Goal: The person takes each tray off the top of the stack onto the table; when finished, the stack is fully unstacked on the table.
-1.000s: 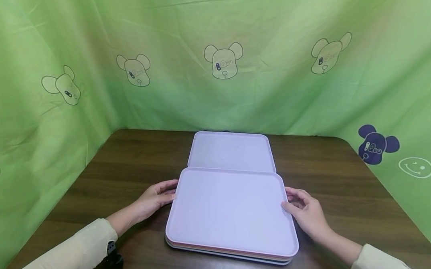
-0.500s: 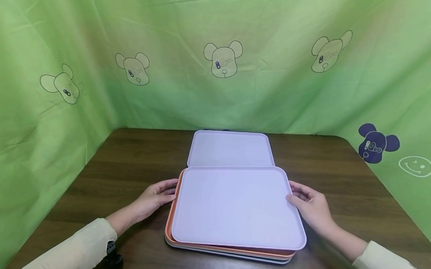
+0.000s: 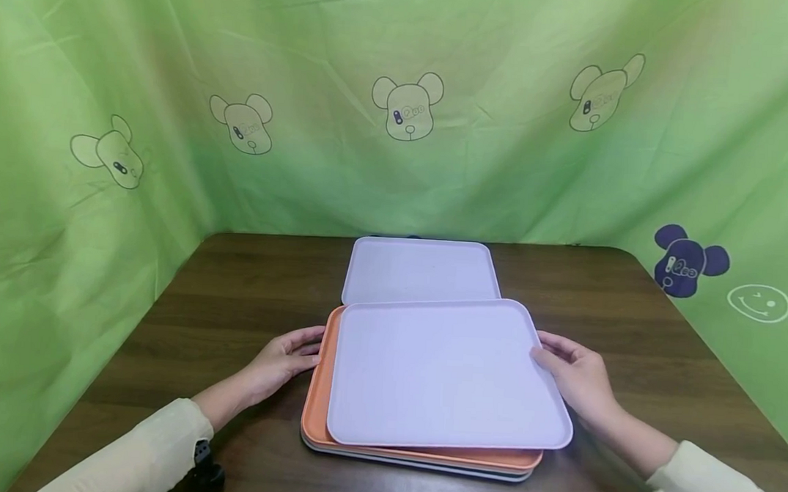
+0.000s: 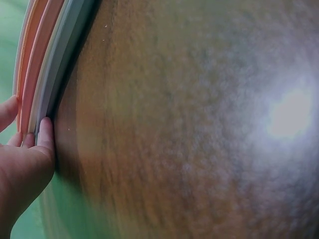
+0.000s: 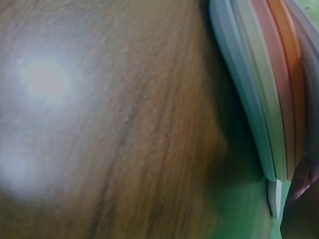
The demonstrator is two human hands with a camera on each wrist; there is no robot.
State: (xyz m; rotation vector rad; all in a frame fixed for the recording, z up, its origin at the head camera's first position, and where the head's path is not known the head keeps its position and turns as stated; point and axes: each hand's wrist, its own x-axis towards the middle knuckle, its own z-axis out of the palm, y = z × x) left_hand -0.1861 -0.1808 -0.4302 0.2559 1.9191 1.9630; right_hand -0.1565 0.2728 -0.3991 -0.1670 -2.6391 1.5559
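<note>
A pale lilac tray (image 3: 448, 377) lies turned and shifted right over a stack of trays, overhanging the stack's right side. My right hand (image 3: 580, 375) pinches its right edge, thumb on top and fingers below. The orange tray (image 3: 319, 397) is exposed beneath it along the left and front. Pink (image 5: 271, 59), pale green (image 5: 256, 59) and blue-green (image 5: 234, 55) tray edges show lower in the stack in the right wrist view. My left hand (image 3: 273, 369) touches the stack's left side, fingertips against the tray edges (image 4: 37, 74) in the left wrist view and thumb by the orange rim.
Another pale lilac tray (image 3: 422, 269) lies behind the stack, partly overlapped by the front tray in the head view. Everything sits on a dark wooden table (image 3: 254, 284). A green curtain (image 3: 318, 176) with bear prints surrounds the table's back and sides.
My right hand has drawn the top lilac tray rightward and turned it slightly counterclockwise, uncovering the orange tray's left strip. My left hand has stayed at the stack's left side.
</note>
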